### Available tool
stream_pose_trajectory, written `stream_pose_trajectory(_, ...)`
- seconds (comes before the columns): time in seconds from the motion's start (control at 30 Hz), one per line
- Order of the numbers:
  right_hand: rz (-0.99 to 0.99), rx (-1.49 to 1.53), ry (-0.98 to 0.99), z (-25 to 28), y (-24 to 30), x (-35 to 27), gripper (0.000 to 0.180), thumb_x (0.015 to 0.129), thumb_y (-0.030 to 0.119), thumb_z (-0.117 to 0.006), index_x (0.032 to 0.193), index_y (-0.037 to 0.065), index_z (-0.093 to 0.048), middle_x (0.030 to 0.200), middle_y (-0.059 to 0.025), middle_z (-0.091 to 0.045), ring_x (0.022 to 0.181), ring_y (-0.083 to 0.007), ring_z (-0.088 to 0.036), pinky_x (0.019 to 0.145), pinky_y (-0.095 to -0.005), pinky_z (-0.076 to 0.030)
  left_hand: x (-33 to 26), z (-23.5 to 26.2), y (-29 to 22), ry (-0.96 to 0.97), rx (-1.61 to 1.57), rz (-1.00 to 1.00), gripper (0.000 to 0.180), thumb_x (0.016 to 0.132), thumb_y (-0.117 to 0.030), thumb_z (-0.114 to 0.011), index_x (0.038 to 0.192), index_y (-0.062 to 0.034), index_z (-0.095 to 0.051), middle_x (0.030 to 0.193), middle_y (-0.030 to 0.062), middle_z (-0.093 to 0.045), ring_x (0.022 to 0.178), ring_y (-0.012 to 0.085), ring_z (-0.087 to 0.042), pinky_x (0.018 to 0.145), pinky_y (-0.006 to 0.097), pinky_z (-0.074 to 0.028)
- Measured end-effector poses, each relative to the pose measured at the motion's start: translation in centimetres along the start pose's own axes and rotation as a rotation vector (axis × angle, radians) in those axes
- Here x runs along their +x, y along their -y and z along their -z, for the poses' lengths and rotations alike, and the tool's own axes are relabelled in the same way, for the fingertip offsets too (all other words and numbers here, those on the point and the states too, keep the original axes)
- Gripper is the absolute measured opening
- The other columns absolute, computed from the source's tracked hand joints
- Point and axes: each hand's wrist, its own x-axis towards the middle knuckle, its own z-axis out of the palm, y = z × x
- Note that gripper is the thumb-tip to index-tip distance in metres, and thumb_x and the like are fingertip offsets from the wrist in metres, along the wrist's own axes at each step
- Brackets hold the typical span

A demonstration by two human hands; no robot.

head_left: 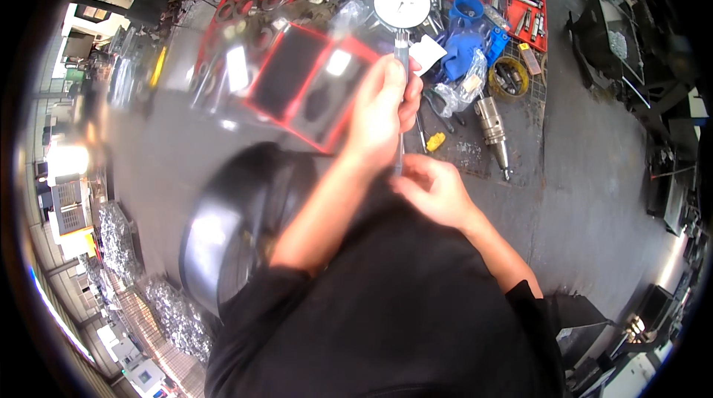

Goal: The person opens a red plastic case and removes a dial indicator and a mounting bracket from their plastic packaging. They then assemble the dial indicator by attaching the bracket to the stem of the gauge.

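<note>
My left hand [381,110] is wrapped around the stem of a dial bore gauge [402,6], whose round white dial points away from me at the top. The gauge stands roughly in line with my body. Lower down, the thumb and fingers of my right hand [440,191] close on the stem's near end; the very tip is hidden by the fingers and my dark clothing. Just left of the gauge lies an open red case [285,122] with a dark lining, blurred.
A steel tool holder [493,131] lies to the right, near a yellow round container [509,77], a blue cloth [462,56] and a blue cup [466,7]. Red trays [526,8] hold small tools at the back. At lower left is a large dark curved object [215,231] with a shiny side.
</note>
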Motion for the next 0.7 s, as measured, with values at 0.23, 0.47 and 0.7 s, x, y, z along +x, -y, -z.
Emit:
stream_pose_trajectory(0.23, 0.145, -0.165, -0.012, 0.0, 0.7, 0.1, 0.021, 0.093, 0.005, -0.067, 0.111, -0.006, -0.064, 0.087, -0.0115, -0.073, 0.079, -0.0161, -0.074, 0.072, -0.0294, -0.058, -0.1, -0.1, -0.4, -0.003, 0.004, 0.011, 0.033, 0.110, -0.040, -0.045, 0.116, -0.0087, -0.055, 0.081, -0.0035, -0.046, 0.060, 0.0022, -0.034, 0.048, 0.019, -0.023)
stream_pose_trajectory(0.47, 0.132, -0.221, -0.015, 0.3, 1.1, 0.1, 0.021, 0.092, 0.004, -0.068, 0.110, -0.007, -0.063, 0.089, -0.0134, -0.073, 0.080, -0.0202, -0.075, 0.075, -0.0312, -0.059, 0.1, -0.4, -0.4, 0.002, 0.002, 0.016, 0.033, 0.110, -0.040, -0.044, 0.116, -0.0088, -0.054, 0.081, -0.0033, -0.046, 0.059, 0.0028, -0.034, 0.048, 0.019, -0.023)
stream_pose_trajectory(0.7, 0.198, -0.258, -0.058, 0.6, 0.8, 0.1, 0.022, 0.090, 0.003, -0.069, 0.109, -0.007, -0.062, 0.089, -0.0152, -0.072, 0.080, -0.0238, -0.075, 0.075, -0.0329, -0.060, 0.5, -0.6, -0.3, 0.036, 0.003, 0.014, 0.033, 0.111, -0.039, -0.043, 0.116, -0.0091, -0.054, 0.082, -0.0033, -0.046, 0.060, 0.0033, -0.034, 0.049, 0.019, -0.024)
